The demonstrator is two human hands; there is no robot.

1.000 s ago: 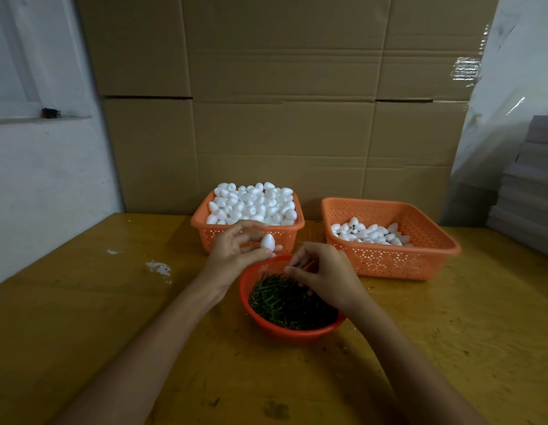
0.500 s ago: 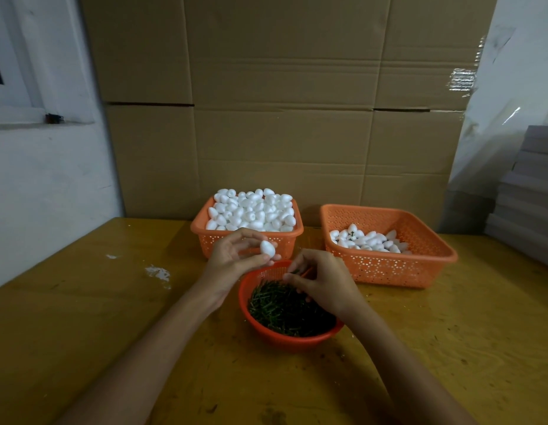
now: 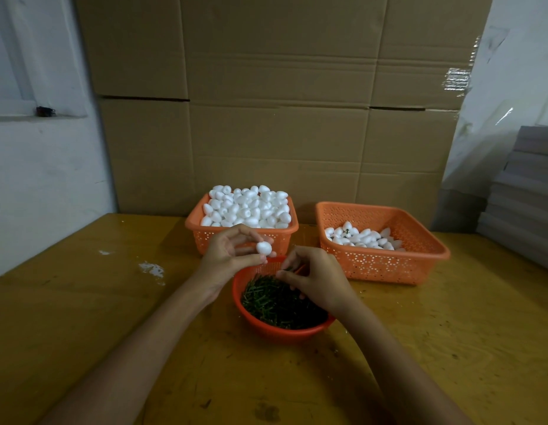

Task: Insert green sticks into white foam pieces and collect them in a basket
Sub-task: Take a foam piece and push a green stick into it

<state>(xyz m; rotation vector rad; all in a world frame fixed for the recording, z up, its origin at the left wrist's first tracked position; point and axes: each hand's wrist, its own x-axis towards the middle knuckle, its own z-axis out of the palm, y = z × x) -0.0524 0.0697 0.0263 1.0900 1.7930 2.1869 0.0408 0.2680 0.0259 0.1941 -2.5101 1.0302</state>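
My left hand (image 3: 228, 253) pinches a white egg-shaped foam piece (image 3: 263, 247) between thumb and fingertips, just above the far rim of a round red bowl (image 3: 266, 328) heaped with short green sticks (image 3: 275, 302). My right hand (image 3: 315, 279) hovers over that bowl and pinches a green stick (image 3: 286, 269) at its fingertips, a little to the right of the foam piece. An orange basket (image 3: 205, 237) piled high with plain foam pieces stands behind the bowl. A second orange basket (image 3: 386, 265) to the right holds a shallow layer of foam pieces.
Everything rests on a yellow wooden table (image 3: 82, 317) with white crumbs (image 3: 151, 268) on its left half. Large cardboard boxes (image 3: 281, 118) form a wall behind the baskets. A stack of grey sheets (image 3: 527, 191) stands at the far right.
My right hand's fingertips have lifted slightly from the stick pile with a green stick. The left hand keeps its hold on the foam piece in much the same place.
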